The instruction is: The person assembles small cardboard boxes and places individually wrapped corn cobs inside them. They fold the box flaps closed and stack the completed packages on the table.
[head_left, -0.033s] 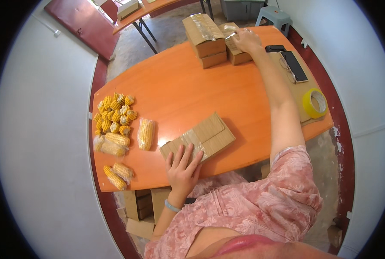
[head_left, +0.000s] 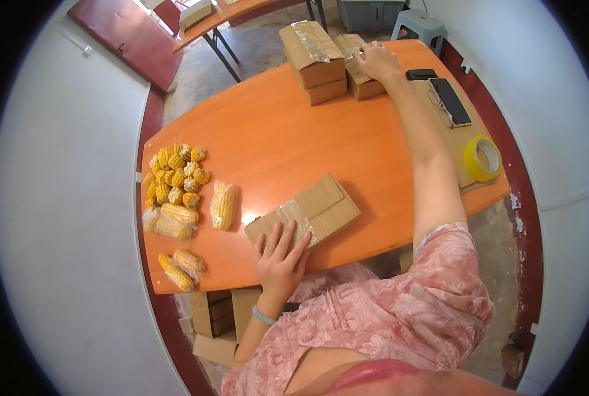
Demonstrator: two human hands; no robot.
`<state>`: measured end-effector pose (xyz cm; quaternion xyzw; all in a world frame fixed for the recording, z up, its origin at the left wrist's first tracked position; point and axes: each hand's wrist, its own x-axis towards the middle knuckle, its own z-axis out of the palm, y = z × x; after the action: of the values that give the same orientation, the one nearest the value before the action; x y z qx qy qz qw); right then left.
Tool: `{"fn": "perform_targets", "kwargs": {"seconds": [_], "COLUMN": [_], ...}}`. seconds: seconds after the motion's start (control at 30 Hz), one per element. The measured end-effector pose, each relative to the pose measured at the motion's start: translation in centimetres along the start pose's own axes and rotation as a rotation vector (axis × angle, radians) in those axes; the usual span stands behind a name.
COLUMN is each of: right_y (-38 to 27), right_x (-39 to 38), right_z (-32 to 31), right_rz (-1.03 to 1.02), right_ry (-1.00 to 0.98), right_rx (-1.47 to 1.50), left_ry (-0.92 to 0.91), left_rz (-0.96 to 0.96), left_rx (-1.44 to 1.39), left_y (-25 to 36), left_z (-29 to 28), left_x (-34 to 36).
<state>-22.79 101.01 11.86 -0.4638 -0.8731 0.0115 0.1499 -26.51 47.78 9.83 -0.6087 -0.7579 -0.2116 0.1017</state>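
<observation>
Brown, the near box [head_left: 324, 203] lies on the table [head_left: 275, 119] under your spread left hand [head_left: 282, 261], while your right hand [head_left: 378, 63], grip unclear, seems busy atop the far box [head_left: 367, 89], next needing steady pressure.

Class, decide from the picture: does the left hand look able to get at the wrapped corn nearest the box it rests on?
Probably yes: the left hand rests on the cardboard box, the wrapped corn lies just to the box's left, and nothing appears to stand between.
</observation>
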Motion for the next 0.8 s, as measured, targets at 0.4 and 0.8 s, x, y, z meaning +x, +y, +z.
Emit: {"fn": "perform_targets", "kwargs": {"seconds": [0.4,0.8], "right_y": [4.8,6.7], "right_x": [2.6,4.4], "right_z": [5.8,7.3], "right_rz": [0.202,0.185], "right_ry": [0.282,0.015], "right_rx": [0.187,0.326], "left_ry": [-0.002,-0.002], "left_rz": [0.000,-0.007], "left_rx": [0.020,0.025], "left_y": [0.0,0.1], "left_z": [0.2,0.1], "left_x": [0.0,0.0]}}
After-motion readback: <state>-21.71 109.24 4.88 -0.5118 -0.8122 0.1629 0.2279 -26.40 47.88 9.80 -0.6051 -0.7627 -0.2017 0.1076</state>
